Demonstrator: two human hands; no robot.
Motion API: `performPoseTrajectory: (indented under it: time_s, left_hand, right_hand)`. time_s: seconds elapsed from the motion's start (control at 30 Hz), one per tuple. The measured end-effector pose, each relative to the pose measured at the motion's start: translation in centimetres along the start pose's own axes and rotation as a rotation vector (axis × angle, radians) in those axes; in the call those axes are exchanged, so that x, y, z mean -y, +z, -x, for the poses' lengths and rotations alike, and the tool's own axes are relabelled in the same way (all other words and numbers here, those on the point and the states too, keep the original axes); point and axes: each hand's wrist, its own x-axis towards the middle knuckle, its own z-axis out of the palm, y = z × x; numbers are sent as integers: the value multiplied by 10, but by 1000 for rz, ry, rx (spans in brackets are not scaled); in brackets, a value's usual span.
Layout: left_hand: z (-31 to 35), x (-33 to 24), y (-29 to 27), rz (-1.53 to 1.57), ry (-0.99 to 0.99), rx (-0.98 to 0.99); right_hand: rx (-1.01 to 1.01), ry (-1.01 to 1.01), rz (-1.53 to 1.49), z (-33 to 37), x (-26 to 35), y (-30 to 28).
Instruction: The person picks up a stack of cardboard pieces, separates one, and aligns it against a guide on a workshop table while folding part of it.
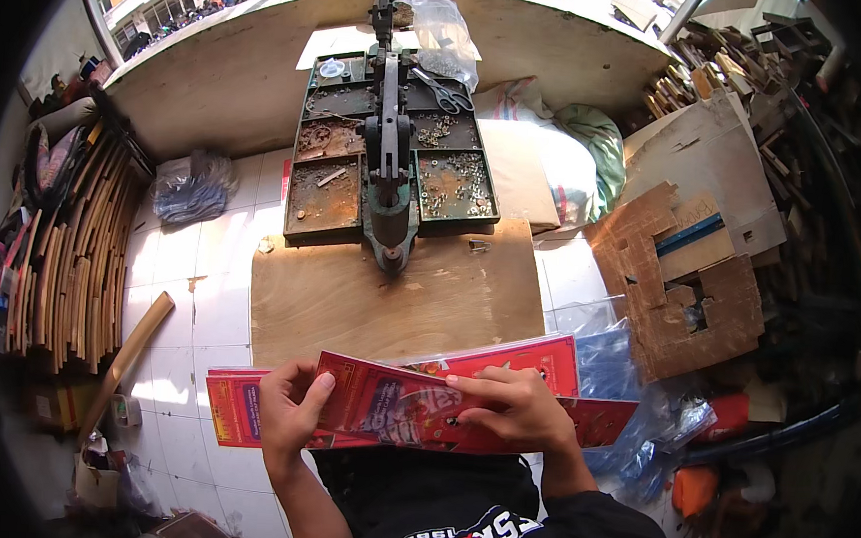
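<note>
A long red printed sheet [383, 401], glossy and with a purple patch, is gripped at its left end by my left hand [294, 406], thumb on top. My right hand [515, 406] is closed on the sheet's upper right edge, fingers bent over it. More red printed sheets [231, 410] lie under and behind it across my lap, some angled up to the right. Beyond them, on a wooden board [398, 311], stands a dark metal hand press [390, 158], with a compartmented metal tray [324, 198] around it holding small metal rings.
Scissors [443, 92] and a clear plastic bag [443, 38] lie at the tray's far right. Stacked cardboard strips [72, 247] stand at left. Torn cardboard [691, 285] and clear plastic sleeves [610, 364] lie at right. A low wall [244, 100] runs behind.
</note>
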Motion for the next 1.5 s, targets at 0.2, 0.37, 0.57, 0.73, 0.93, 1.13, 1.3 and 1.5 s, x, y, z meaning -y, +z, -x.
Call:
performPoseTrajectory:
  time_s: [0.2,0.37,0.57,0.73,0.93,1.13,1.3,1.5]
  left_hand:
    - [-1,7,7,77,6,-1]
    - [-4,7,3,85,-12,44]
    - [-6,9,-2,-4,-41,10]
    - [-4,23,-1,-41,-28,-38]
    - [-5,21,1,15,-22,-34]
    - [-4,22,-1,-17,-25,-21]
    - [-4,28,-7,25,-62,47]
    - [-2,32,-17,-25,-76,31]
  right_hand:
    - [-34,15,-69,1,-1,-3]
    - [-11,39,-100,1,-2,-4]
    - [41,62,-88,-2,-7,4]
    - [38,56,-62,-2,-13,6]
    - [61,80,-116,-4,-14,4]
    - [52,50,-94,-4,-17,7]
    - [74,69,-90,-6,-14,7]
    - [96,62,-58,-8,-14,10]
